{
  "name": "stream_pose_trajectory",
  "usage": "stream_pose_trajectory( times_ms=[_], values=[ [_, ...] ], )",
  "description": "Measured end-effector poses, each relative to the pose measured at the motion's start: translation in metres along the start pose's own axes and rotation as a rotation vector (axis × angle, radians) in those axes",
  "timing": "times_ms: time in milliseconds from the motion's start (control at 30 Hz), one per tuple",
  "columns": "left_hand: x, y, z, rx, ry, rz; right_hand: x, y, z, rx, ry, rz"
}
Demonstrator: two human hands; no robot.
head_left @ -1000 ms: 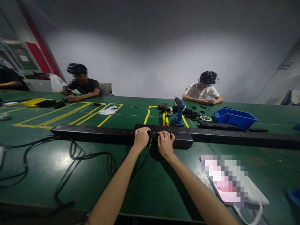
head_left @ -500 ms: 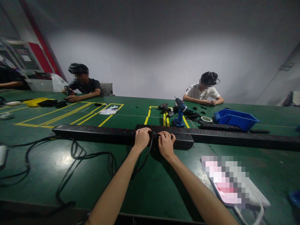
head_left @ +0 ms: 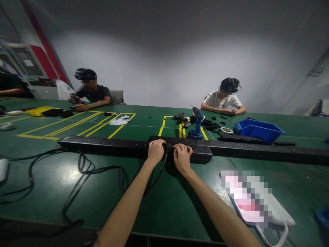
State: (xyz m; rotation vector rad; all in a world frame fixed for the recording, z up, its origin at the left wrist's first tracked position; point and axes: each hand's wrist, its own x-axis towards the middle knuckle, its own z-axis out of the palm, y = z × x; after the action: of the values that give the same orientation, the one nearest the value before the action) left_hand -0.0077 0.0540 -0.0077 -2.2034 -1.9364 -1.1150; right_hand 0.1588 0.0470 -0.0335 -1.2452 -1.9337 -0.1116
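A long black power strip (head_left: pixel 123 144) with rows of sockets and small red marks lies across the table in front of me. A black plug (head_left: pixel 168 146) sits at its face between my hands, its cord hanging toward me. My left hand (head_left: pixel 156 151) is curled over the strip just left of the plug, fingertips close against it. On the other side my right hand (head_left: pixel 182 157) grips the strip with bent fingers, the index fingertip near the plug. Under both palms the strip is hidden.
Another black strip (head_left: pixel 269 151) extends right. Black cables (head_left: pixel 79 164) loop across the left. A blue drill (head_left: pixel 196 123) stands behind the strip, near a blue bin (head_left: pixel 259 130). A blurred-out phone-like item (head_left: pixel 246 199) lies right. Two people sit opposite.
Almost nothing differs. Both hands stay at the same places on the power strip beside the plug; the view has shifted very slightly.
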Motion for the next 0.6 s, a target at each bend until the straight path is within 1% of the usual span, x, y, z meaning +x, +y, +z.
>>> stream_pose_trajectory(
  times_ms=[233, 600],
  values=[
    [-0.0001, 0.0005, 0.0002, 0.015, 0.007, 0.004, 0.0003, -0.0018, -0.0021, 0.005, -0.012, 0.016],
    [-0.0002, 0.0003, -0.0001, 0.037, -0.017, -0.005, -0.0002, -0.0017, -0.0030, 0.025, -0.013, 0.015]
  ],
)
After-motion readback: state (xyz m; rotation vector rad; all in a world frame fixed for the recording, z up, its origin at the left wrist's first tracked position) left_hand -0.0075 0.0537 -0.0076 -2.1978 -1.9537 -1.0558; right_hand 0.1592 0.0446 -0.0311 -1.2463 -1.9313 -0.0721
